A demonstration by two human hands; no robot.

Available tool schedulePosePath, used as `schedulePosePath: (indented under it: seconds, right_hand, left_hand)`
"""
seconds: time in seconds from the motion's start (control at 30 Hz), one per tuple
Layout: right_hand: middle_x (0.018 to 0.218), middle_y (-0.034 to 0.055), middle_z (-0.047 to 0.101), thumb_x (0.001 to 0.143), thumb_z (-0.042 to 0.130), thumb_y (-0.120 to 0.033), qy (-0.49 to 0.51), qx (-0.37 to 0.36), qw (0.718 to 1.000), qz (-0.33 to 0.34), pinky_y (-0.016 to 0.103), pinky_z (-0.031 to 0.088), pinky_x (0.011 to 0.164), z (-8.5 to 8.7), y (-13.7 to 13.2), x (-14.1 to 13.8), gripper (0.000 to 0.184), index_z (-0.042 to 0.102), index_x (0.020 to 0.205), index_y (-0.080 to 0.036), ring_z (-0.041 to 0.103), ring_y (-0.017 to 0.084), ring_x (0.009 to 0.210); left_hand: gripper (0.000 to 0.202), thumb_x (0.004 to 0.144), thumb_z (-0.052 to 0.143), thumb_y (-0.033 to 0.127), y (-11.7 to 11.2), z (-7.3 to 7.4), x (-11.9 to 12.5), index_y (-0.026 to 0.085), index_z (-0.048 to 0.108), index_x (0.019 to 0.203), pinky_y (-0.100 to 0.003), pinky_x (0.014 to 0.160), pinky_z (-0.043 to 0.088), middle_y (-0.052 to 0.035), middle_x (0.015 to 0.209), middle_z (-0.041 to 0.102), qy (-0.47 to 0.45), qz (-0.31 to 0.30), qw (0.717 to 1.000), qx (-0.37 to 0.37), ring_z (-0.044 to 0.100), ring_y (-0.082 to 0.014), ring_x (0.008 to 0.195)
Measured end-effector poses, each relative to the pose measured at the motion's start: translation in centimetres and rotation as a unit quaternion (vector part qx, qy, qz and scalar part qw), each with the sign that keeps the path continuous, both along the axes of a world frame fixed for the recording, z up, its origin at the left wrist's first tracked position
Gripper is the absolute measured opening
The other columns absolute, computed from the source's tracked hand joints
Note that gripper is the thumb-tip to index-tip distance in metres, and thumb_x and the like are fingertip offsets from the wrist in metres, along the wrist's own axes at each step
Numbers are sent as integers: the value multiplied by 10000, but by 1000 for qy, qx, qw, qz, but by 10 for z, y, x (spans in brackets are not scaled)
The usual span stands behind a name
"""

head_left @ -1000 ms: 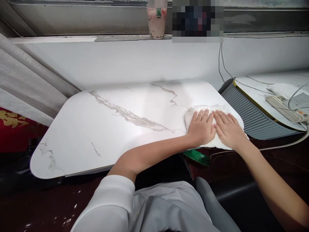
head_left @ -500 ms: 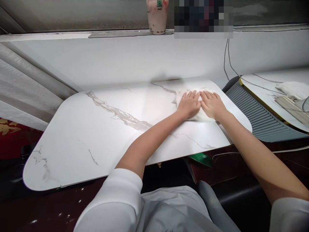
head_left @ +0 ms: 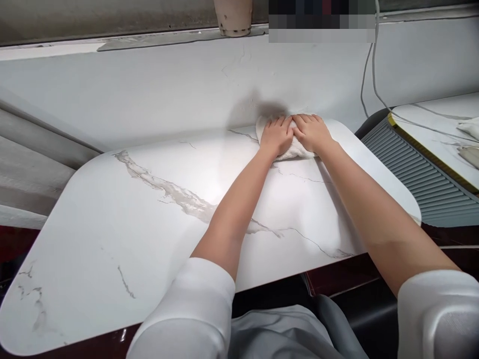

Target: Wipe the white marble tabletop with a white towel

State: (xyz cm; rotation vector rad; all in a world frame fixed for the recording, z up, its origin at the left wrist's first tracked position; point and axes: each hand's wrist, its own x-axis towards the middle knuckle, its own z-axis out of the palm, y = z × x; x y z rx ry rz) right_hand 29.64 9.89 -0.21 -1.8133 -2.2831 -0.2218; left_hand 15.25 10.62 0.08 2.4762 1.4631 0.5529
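1. We are resting our left hand (head_left: 277, 135) palm-down on a white cloth (head_left: 296, 150), its grip open, fingers stretched out over the fabric.
2. We are pressing our right hand (head_left: 313, 132) just beside it on the same cloth, this grip likewise open.
3. The cloth is lying on the marble-patterned bench (head_left: 149, 259), at its far edge by the wall (head_left: 149, 94).
4. A cup (head_left: 234, 19) is standing on the ledge (head_left: 168, 41) above.

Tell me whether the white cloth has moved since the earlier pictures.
Yes: against the marbled table, the white cloth has moved away from the person and somewhat left, from the front edge to the back edge by the wall.
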Motion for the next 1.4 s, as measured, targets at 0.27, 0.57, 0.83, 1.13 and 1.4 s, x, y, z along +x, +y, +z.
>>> schedulePosePath:
  seconds: [0.27,0.57,0.83,1.13,1.4]
  right_hand:
    - [1491,156,470,963,232,-319,-10,-41,999,9,473,255,1160,6,-3,0,558,423,1445,-113,408,288,1380]
    - [1542,148,416,961,207,-354,-10,-45,999,10,510,212,1192,-1,-70,-13,607,361,1502,-126,348,282,1441]
    - [1522,199,429,957,208,-355,-31,-22,999,18,541,240,1183,-4,-193,-36,627,366,1488,-62,360,316,1434]
    - [1524,173,437,956,226,-366,-24,-4,999,44,577,260,1174,-5,-277,-64,654,248,1565,-130,338,323,1449]
    - [1489,250,452,963,197,-334,-75,-13,996,53,543,274,1167,0,-270,-83,635,393,1469,-3,385,342,1417]
  left_hand:
    - [526,980,268,251,0,-2,0,277,398,1489,-421,1237,177,8,1565,423,-6,9,1000,-5,322,-186,1469]
    - [532,1000,261,276,-73,0,-18,203,362,1517,-395,1245,142,-42,1613,332,41,11,999,-4,268,-179,1497]
    - [521,1011,287,311,-192,0,-47,201,368,1514,-398,1252,143,-56,1614,326,49,-15,999,7,272,-201,1497]
    - [539,1010,280,321,-276,1,-79,161,364,1518,-407,1256,166,-85,1611,308,63,-25,997,27,255,-220,1502]
    - [532,1012,294,285,-275,7,-95,150,356,1522,-402,1260,157,-70,1618,293,54,-16,998,-20,231,-205,1510]
